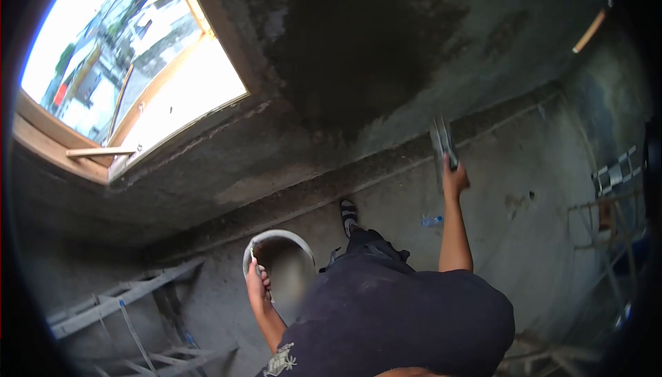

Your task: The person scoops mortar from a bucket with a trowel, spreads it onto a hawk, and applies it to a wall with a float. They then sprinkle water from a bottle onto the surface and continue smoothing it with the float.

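Note:
My left hand [258,282] is closed on the rim of a white bucket [299,241], which hangs tilted at my left side. Greyish material shows blurred inside it; I cannot make out what it is. Out ahead to the right, my right hand [455,178] is wrapped round the handle of a plastering trowel [441,139]. The trowel's long metal blade is smeared by motion near the foot of the wall. A large dark wet patch [358,46] spreads over the grey wall [227,191] in front of me.
An open wooden-framed window [41,135] is at upper left. A wooden ladder [124,301] lies at lower left, and a metal frame [600,225] stands at right. A plastic bottle [432,222] lies on the concrete floor [496,191]. A ledge [386,163] runs along the wall's base.

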Tool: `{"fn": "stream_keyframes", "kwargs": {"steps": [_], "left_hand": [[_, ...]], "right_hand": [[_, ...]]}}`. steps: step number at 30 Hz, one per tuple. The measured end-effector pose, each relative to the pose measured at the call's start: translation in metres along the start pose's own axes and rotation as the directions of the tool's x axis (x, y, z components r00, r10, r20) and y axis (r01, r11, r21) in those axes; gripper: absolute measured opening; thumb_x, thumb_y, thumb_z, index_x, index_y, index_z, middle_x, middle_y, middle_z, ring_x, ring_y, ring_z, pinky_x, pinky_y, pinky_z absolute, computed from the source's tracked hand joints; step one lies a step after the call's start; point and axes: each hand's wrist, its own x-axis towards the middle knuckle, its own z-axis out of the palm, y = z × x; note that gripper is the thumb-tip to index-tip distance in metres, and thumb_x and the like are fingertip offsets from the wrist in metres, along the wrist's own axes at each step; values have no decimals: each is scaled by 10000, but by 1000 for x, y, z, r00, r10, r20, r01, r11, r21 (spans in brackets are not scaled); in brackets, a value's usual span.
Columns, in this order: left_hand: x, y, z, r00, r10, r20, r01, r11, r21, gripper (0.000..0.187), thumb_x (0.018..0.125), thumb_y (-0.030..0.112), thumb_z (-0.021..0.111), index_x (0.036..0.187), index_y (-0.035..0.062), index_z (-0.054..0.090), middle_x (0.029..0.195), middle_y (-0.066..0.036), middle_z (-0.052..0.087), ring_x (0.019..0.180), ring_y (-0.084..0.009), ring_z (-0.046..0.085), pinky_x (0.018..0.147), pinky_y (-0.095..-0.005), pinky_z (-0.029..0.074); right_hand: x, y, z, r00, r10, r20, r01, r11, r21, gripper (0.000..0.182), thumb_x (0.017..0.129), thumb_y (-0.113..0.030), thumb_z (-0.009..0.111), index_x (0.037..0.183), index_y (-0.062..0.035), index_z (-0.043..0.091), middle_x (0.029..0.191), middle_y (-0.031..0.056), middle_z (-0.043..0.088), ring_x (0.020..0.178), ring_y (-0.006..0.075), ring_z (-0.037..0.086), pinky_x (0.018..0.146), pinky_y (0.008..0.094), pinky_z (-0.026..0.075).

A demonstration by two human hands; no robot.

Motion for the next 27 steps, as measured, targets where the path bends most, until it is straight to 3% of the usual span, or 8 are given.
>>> {"fn": "stream_keyframes", "kwargs": {"steps": [2,6,13,17,22,24,26,27], "left_hand": [[-2,19,21,1000,5,-3,-5,999,-33,372,861,485,536,734,144,457,484,78,315,354,-38,268,345,-198,184],[13,51,57,999,39,-8,-40,996,-81,372,873,487,500,752,138,457,475,83,287,348,-37,233,342,-201,160],[33,90,117,996,46,-81,-61,979,-196,347,879,463,506,761,140,457,471,81,281,345,-42,233,343,-209,169],[34,96,142,988,74,-132,-103,969,-226,331,879,447,520,780,138,460,479,79,287,354,-40,243,352,-207,176],[36,113,161,985,88,-148,-116,975,-189,327,876,441,527,785,133,467,486,81,292,365,-35,247,360,-201,169],[35,122,166,991,92,-97,-103,988,-117,326,878,434,520,782,126,471,491,86,295,367,-32,241,363,-201,164],[28,129,173,992,68,-104,-76,994,-75,320,881,427,513,782,124,474,492,87,296,368,-31,240,363,-201,163],[26,133,173,994,52,-101,-55,998,-33,315,883,419,505,783,122,477,492,88,297,369,-31,239,363,-202,162]], "right_hand": [[50,-88,-3,913,-358,-197,402,874,272,498,742,-559,640,864,-76,647,820,137,638,814,345,592,806,510,357],[105,-271,-57,457,-723,-518,863,500,64,415,707,-492,706,787,-92,628,679,60,582,733,258,550,750,416,331],[136,-466,-90,98,-690,-717,979,196,-56,355,702,-425,745,743,-90,635,698,82,605,636,266,564,639,379,391],[118,-447,-14,212,-716,-666,952,306,-26,459,702,-559,678,631,-119,566,662,28,575,742,236,548,758,422,309],[16,-348,133,395,-886,-242,919,382,98,421,708,-549,677,620,-148,585,670,33,582,796,234,548,806,456,309],[-17,-280,223,453,-875,171,841,483,244,408,718,-533,673,740,-126,668,778,84,641,916,260,571,880,498,306],[-29,-181,288,486,-828,280,820,543,182,407,750,-529,636,861,-141,689,918,88,667,1004,247,577,935,512,290],[-26,-150,284,439,-301,847,769,613,-181,449,782,-540,581,972,-145,681,1021,104,657,1064,247,564,956,502,288]]}}
